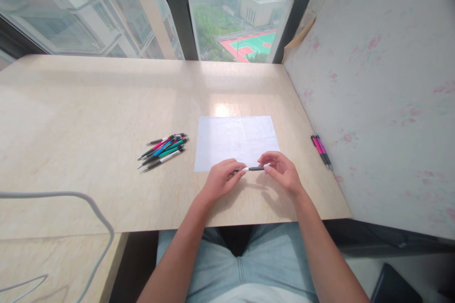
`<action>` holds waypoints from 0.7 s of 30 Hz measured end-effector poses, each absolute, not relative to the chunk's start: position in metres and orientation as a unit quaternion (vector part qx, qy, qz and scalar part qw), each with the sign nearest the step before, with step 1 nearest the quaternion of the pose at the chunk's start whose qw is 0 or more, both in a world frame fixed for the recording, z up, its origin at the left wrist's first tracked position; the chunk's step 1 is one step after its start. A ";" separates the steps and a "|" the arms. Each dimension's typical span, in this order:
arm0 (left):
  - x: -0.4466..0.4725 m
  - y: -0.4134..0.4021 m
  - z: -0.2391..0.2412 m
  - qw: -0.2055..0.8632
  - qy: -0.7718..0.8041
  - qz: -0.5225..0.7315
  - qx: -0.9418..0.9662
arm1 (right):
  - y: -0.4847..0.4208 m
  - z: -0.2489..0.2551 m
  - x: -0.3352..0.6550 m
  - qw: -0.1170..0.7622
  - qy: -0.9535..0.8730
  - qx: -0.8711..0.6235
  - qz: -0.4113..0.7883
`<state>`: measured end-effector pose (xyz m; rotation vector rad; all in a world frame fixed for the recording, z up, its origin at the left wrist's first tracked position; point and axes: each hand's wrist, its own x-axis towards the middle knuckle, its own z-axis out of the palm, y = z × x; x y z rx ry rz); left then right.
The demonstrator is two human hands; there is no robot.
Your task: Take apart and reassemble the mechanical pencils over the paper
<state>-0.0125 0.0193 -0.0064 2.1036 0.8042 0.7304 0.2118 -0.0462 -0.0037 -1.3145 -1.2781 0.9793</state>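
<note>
Daylight enters through the windows (234, 23) along the far edge of the desk (106, 104), leaving the scene bright and faintly hazy. A glare patch sits just beyond the far edge of the paper (234, 139), whose white surface looks nearly washed out. Soft shadows of the left hand (222, 180) and right hand (283, 173) fall toward the desk's near edge, beneath which it is dark. The outdoor view is pale. Wide-angle stretching tilts the wall (384, 80) past the desk's right edge; fine detail on the pen (256, 169) is soft.
</note>
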 end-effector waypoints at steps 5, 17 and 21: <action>-0.011 0.020 -0.009 0.365 0.317 0.294 0.825 | -0.039 0.016 0.217 0.338 -0.637 -0.619 0.310; -0.012 0.020 -0.012 0.367 0.323 0.286 0.824 | -0.037 0.027 0.214 0.288 -0.714 -0.576 0.276; -0.012 0.021 -0.011 0.367 0.326 0.283 0.824 | -0.039 0.032 0.215 0.255 -0.728 -0.583 0.255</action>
